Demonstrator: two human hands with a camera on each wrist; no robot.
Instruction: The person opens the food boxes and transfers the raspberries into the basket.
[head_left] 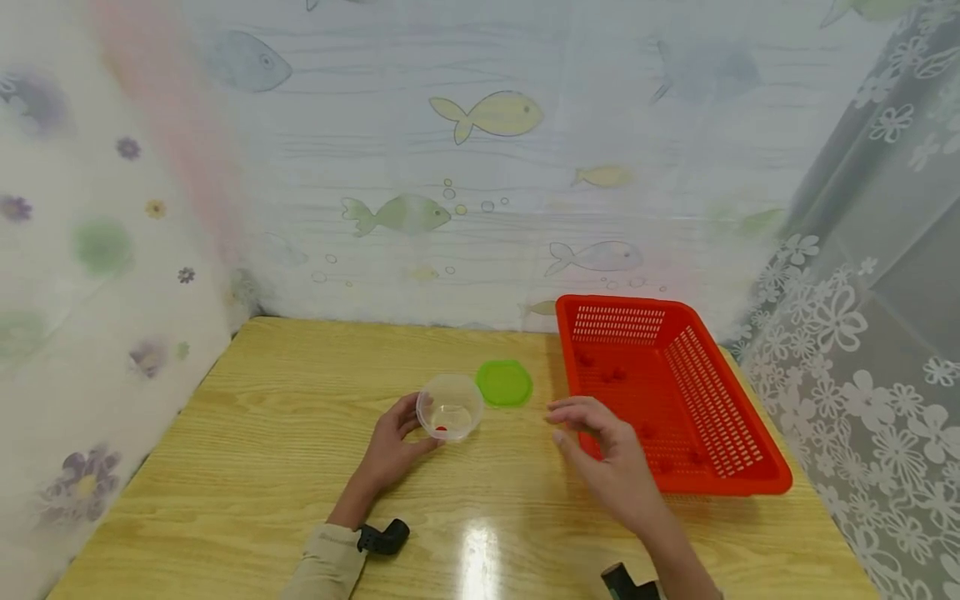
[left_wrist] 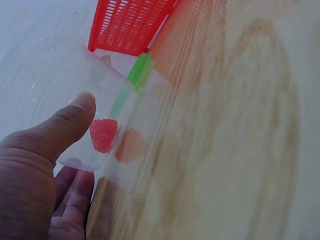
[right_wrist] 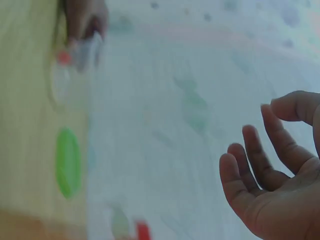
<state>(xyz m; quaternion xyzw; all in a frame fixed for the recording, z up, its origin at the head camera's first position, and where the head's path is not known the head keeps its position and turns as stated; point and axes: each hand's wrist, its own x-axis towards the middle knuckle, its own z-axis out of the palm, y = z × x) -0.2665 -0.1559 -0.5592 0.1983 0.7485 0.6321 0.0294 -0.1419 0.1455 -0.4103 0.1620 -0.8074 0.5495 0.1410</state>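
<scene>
My left hand (head_left: pixel 392 450) holds a clear round plastic tub (head_left: pixel 459 392) on the table, thumb on the near side and fingers around the far side. A red raspberry (left_wrist: pixel 104 135) lies in the bottom of the tub. My right hand (head_left: pixel 609 458) hovers by the left rim of a red plastic basket (head_left: pixel 720 485); in the right wrist view its fingers are loosely bent, with nothing between them. Several dark red berries (head_left: pixel 618 373) lie scattered in the basket; their kind is hard to make out from the head view.
A green lid (head_left: pixel 504 383) lies flat just behind and right of the tub. The wooden table (head_left: pixel 300 383) meets a fish-patterned cloth (head_left: pixel 480 250) at its back edge. A flowered lace curtain (head_left: pixel 885 400) hangs at the right.
</scene>
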